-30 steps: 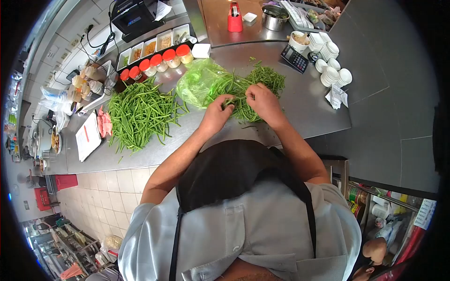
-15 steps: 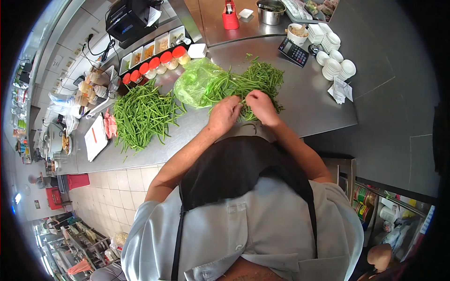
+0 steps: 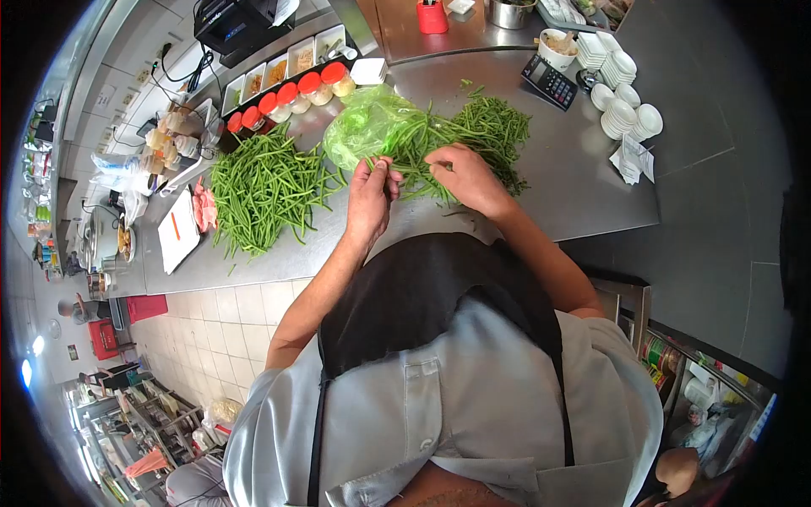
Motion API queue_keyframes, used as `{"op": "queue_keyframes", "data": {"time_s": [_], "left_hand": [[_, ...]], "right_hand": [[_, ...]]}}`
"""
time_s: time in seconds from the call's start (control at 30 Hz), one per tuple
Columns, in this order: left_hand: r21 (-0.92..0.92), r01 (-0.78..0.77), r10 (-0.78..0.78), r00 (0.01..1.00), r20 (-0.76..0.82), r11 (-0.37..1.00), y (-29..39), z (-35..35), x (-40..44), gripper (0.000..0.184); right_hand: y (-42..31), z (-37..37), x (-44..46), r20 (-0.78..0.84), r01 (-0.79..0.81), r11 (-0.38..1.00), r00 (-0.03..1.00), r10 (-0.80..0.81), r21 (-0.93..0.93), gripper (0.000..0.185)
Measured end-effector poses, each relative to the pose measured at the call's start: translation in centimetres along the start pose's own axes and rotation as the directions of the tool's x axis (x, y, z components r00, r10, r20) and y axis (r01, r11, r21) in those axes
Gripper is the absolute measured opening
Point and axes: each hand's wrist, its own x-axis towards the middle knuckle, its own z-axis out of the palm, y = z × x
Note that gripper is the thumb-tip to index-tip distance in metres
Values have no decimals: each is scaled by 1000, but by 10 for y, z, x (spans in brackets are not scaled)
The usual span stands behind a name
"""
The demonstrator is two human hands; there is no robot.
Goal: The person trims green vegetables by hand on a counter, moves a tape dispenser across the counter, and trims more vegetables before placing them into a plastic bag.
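Note:
My left hand (image 3: pixel 372 196) is in front of the light-green plastic bag (image 3: pixel 359 127), thumb and fingers pinched on what looks like a thin green bean. To its right, my right hand (image 3: pixel 470 177) is over the near side of a pile of green beans (image 3: pixel 494 127). Its fingers are curled together, and anything between them is hidden. Some of that pile lies against the bag's mouth. Left of the bag, a second heap of green beans (image 3: pixel 266 190), apparently in short lengths, spreads over the steel counter (image 3: pixel 583 186).
Along the back left stand red-lidded jars (image 3: pixel 314 87) and a rack of white ingredient trays (image 3: pixel 302 59). A calculator (image 3: pixel 549 82) and stacked white dishes (image 3: pixel 621 117) are at the right. A notepad (image 3: pixel 178 232) lies at the left, near the counter's front edge.
My hands have come apart: the left moved left and slightly nearer me, towards the front of the bag, while the right stayed by the right-hand pile. The view shifted a little.

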Motion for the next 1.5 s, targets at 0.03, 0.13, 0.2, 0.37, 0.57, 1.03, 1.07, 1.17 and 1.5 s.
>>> {"op": "queue_keyframes", "data": {"time_s": [0.03, 0.13, 0.2, 0.37, 0.57, 1.03, 1.07, 1.17, 1.5], "left_hand": [[-51, 20, -20, 1000, 7, 998, 3, 2, -2, 16], [-100, 56, -55, 998, 13, 993, 3, -2, -3, 18], [-89, 64, -63, 998, 10, 994, 2, -4, -4, 18], [-33, 92, -91, 995, 29, 995, -3, 0, -12, 19], [-8, 328, -326, 941, 91, 945, -17, -4, -19, 17], [-270, 423, -439, 899, 3, 865, -15, -1, -4, 20], [-290, 429, -449, 894, -4, 856, -13, 0, -3, 19], [-209, 403, -417, 909, -25, 891, -8, 9, -2, 13], [757, -277, 129, 959, 251, 592, -8, 43, 15, 27]], "right_hand": [[-1, 3, 2, 27, 11, 1000, 1000, -12, 26, 25], [0, 14, 2, 139, -139, 973, 984, 114, 184, 22], [-1, 13, -1, 174, -178, 957, 975, 139, 228, 21], [11, 17, -13, 227, -101, 981, 972, 62, 164, 18], [5, 16, -27, 419, 2, 993, 906, -53, 121, 10], [-2, -19, 5, 98, 240, 901, 971, -220, -362, 15], [3, -22, 11, 46, 223, 880, 973, -225, -420, 16], [19, -24, 22, 22, 197, 814, 975, -221, -547, 14], [-7, -24, 6, -17, 313, 849, 935, -353, -425, 8]]}}
